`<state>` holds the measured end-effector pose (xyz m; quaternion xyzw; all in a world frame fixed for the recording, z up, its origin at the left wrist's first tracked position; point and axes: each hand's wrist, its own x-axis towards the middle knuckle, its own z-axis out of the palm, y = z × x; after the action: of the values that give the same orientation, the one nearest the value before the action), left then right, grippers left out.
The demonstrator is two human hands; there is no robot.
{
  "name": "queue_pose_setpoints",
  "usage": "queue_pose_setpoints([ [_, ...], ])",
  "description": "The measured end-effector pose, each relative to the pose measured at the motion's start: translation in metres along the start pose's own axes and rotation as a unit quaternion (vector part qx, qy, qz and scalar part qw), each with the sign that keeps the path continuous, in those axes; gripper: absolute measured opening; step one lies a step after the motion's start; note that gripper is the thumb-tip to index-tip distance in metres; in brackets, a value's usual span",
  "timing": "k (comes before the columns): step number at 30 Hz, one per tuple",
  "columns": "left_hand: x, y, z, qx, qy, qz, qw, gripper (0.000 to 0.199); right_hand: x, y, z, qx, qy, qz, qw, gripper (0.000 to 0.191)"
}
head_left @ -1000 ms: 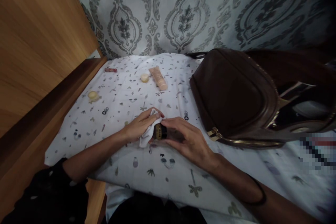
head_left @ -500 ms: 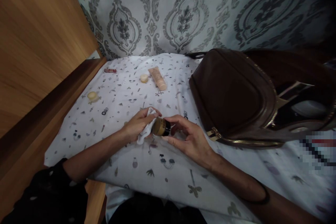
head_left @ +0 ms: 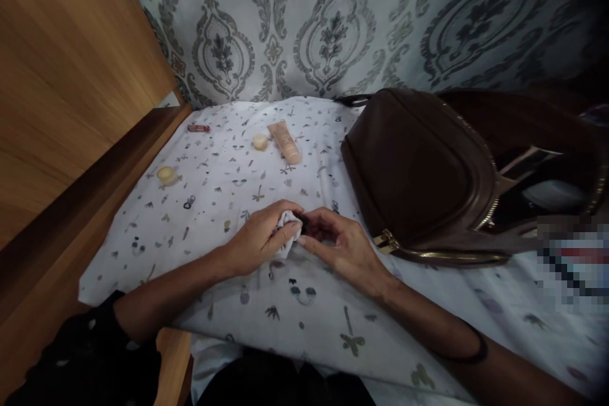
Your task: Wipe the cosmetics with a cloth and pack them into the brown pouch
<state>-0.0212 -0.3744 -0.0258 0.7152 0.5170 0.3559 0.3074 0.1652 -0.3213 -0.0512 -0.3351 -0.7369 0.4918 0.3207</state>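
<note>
A small dark jar (head_left: 304, 222) is between my two hands, mostly hidden by fingers and cloth. My left hand (head_left: 261, 236) grips a white cloth (head_left: 288, 235) and presses it around the jar's left end. The thumb and fingers of my right hand (head_left: 343, 247) pinch the jar's right end. Beyond my hands, a beige tube (head_left: 285, 143) lies on the patterned white sheet (head_left: 257, 177), with a small cream-coloured jar (head_left: 260, 142) just left of it. Another small yellowish jar (head_left: 167, 175) sits near the sheet's left side.
A dark brown bag (head_left: 413, 171) with an open zipped compartment stands at the right. At the back left lies a small reddish tube (head_left: 198, 128). Wooden panelling (head_left: 76, 51) borders the left, and a patterned curtain (head_left: 273, 19) hangs behind.
My left hand has moved slightly right and brought the cloth over the jar, whose gold-brown end is now covered. My right hand has stayed nearly in place.
</note>
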Motion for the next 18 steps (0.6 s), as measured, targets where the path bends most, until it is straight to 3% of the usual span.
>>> queue_pose_setpoints([
  [6,0.002,-0.014,-0.006,0.017,-0.023,0.105,0.994,0.047,0.005,-0.001,-0.006,0.208,-0.054,0.070,0.974,0.040],
  [11,0.003,-0.021,-0.008,0.031,-0.011,0.169,0.985,0.060,0.005,0.004,-0.006,0.405,-0.102,0.122,0.900,0.036],
  [14,0.003,-0.021,-0.008,0.005,0.001,0.192,0.981,0.059,0.005,0.003,-0.007,0.447,-0.132,0.135,0.874,0.032],
  [18,0.003,-0.016,-0.007,-0.047,0.017,0.174,0.983,0.049,0.004,0.003,-0.007,0.460,-0.153,0.126,0.866,0.031],
])
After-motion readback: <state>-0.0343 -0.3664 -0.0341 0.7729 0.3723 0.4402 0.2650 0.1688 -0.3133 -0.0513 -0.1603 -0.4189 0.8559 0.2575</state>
